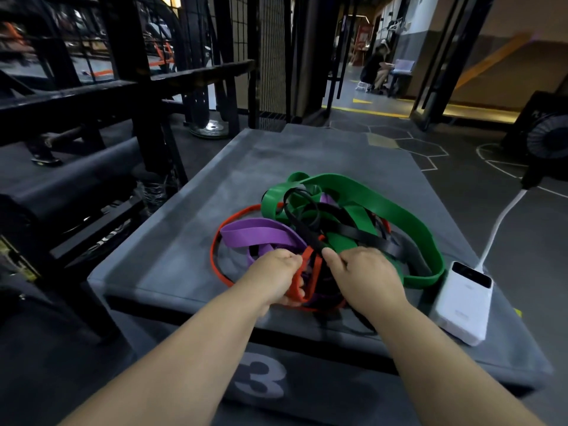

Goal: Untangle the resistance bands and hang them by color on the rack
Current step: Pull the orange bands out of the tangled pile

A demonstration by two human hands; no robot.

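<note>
Tangle of resistance bands lies in one heap on the top of a grey padded box, toward its near right part; the box carries a large "3" on its front face. Heap contents: a wide green band looping round the far and right side, a purple band folded flat at the left, a thin red band arcing out past the purple one on the left, and several black band strands crossing over the middle (count of separate bands not readable in the knot). Both hands are at the near edge of the heap, just beside each other. Left hand: fingers curled round a strand of the red band, gripping it. Right hand: thumb against the black band where it crosses the red, pinching it; the fingers are curled and hidden behind the hand. White power bank rests on the box's right near corner, touching the green band's edge, with a white cable running off to the floor. Black metal rack stands to the left of the box, apart from the heap.
</note>
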